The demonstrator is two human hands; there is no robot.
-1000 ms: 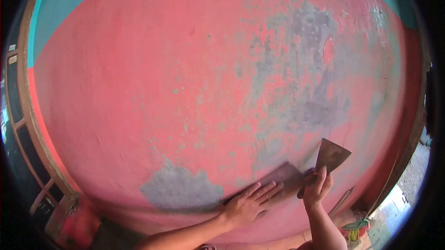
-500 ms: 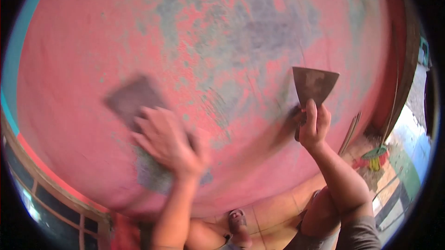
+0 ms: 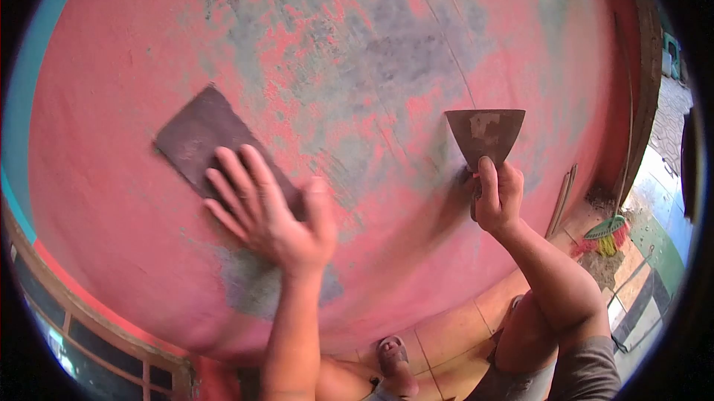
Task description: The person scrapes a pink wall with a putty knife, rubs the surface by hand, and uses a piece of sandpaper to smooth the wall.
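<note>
My left hand (image 3: pixel 271 215) lies flat with its fingers spread over a dark sheet of sandpaper (image 3: pixel 204 129), pressing it against the pink wall (image 3: pixel 119 178). The sheet sticks out past my fingertips to the upper left, and the palm covers its lower part. On the right, my right hand (image 3: pixel 500 196) is closed around the handle of a putty knife (image 3: pixel 487 133), thumb along the neck. Its wide, worn metal blade points up, in front of the wall. Across the wall's middle, patches of grey and green show through the pink paint.
Below the wall is a tiled floor (image 3: pixel 439 338), where my sandalled foot (image 3: pixel 393 356) rests. A green broom head with red and yellow bristles (image 3: pixel 606 237) stands at the right, near thin sticks (image 3: pixel 563 200). A window frame (image 3: pixel 104 338) is at the lower left.
My left hand and the sandpaper have shifted slightly up and left, and the fingers are spread wider. The putty knife in my right hand sits a little further left in view.
</note>
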